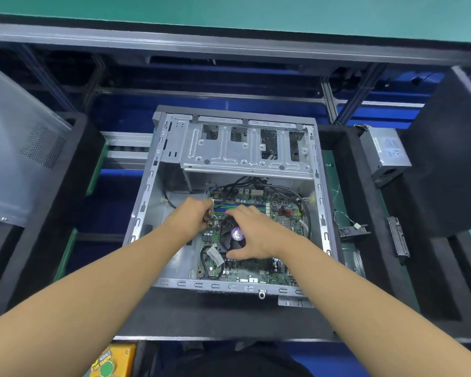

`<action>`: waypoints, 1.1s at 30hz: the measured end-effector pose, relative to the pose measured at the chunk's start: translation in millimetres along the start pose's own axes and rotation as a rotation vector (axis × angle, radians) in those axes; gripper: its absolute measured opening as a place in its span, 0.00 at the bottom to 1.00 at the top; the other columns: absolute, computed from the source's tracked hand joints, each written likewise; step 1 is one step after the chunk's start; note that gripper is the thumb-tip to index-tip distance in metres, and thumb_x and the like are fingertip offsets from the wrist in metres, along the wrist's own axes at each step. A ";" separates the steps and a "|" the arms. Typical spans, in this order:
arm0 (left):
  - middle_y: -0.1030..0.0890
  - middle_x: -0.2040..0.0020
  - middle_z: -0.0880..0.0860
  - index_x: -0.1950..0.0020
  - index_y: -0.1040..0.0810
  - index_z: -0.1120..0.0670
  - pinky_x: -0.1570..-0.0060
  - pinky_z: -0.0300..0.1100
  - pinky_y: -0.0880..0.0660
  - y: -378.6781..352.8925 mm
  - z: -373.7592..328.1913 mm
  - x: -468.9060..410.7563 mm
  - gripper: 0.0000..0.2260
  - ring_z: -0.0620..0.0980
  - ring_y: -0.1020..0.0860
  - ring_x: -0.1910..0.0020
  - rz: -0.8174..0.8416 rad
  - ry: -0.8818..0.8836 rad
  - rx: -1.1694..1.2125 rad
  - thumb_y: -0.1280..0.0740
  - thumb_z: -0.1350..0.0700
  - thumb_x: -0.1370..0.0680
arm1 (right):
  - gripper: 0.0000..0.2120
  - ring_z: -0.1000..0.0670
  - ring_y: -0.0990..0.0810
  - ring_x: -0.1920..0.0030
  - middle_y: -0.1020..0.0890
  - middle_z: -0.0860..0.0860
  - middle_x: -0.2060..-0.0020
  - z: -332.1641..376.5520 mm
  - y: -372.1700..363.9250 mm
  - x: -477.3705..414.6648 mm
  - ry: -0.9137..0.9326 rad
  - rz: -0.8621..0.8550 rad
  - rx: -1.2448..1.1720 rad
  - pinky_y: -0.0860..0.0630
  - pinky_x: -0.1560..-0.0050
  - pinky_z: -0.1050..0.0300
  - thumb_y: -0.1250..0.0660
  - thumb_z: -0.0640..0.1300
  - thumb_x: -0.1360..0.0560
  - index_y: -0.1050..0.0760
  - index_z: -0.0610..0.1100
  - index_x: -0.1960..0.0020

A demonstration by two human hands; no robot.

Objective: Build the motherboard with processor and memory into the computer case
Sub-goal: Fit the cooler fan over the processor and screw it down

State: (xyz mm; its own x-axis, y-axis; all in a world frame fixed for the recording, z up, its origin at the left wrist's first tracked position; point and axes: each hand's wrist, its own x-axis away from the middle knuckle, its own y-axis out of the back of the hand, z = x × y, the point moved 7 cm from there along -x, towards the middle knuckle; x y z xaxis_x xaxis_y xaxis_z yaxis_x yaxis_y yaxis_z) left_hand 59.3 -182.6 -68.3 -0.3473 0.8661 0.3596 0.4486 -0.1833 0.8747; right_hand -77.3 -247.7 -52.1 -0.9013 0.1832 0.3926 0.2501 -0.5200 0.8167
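case point(147, 191) lies open | board point(242, 272) inside, under the fan point(227, 236) | right hand point(259, 235) grasps the fan | left hand point(193, 216) just left of the fan, fingers curled, cannot tell its hold

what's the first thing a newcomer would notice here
Two bare arms reach into the open computer case lying in the middle of the view. Inside it sits the green motherboard, where the right hand holds the cooler fan between thumb and fingers. The left hand curls its fingers at the board's left edge. A silver drive cage fills the case's far end.
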 end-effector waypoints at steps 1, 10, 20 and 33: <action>0.20 0.56 0.53 0.48 0.24 0.55 0.58 0.46 0.24 1.3 0.0 1.4 0.11 0.54 0.22 0.55 0.003 0.011 -0.002 0.31 0.65 0.28 | 0.49 0.46 0.36 0.29 0.34 0.48 0.28 1.1 0.9 -0.1 0.003 -0.008 0.027 0.34 0.28 0.46 0.27 0.64 0.30 0.45 0.44 0.20; 0.17 0.55 0.52 0.47 0.18 0.55 0.62 0.38 0.24 -5.9 -0.3 33.8 0.10 0.50 0.19 0.61 0.382 0.126 0.280 0.31 0.62 0.27 | 0.48 0.46 0.40 0.27 0.36 0.47 0.27 4.0 -2.7 -2.9 -0.011 0.063 0.008 0.38 0.25 0.49 0.28 0.62 0.27 0.48 0.43 0.19; 0.18 0.69 0.48 0.55 0.20 0.55 0.77 0.33 0.29 -23.7 2.0 39.3 0.06 0.41 0.23 0.77 0.456 0.165 0.380 0.28 0.52 0.25 | 0.49 0.44 0.45 0.23 0.38 0.49 0.25 -1.5 -5.9 -0.2 -0.061 0.113 -0.091 0.40 0.24 0.42 0.28 0.63 0.28 0.51 0.48 0.19; 0.19 0.52 0.50 0.49 0.25 0.49 0.62 0.35 0.28 18.7 -5.9 55.6 0.08 0.48 0.21 0.54 0.113 0.112 0.501 0.32 0.59 0.26 | 0.43 0.53 0.48 0.23 0.43 0.55 0.23 7.3 32.7 11.0 -0.074 -0.117 -0.241 0.45 0.24 0.49 0.32 0.61 0.23 0.50 0.49 0.18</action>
State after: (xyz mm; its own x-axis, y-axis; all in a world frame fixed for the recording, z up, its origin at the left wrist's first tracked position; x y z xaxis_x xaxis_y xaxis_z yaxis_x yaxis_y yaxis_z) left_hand 43.5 -140.6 -30.0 -0.3476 0.7936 0.4994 0.8177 -0.0041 0.5756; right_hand -76.4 -256.6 -18.1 -0.8888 0.3092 0.3383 0.0465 -0.6735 0.7377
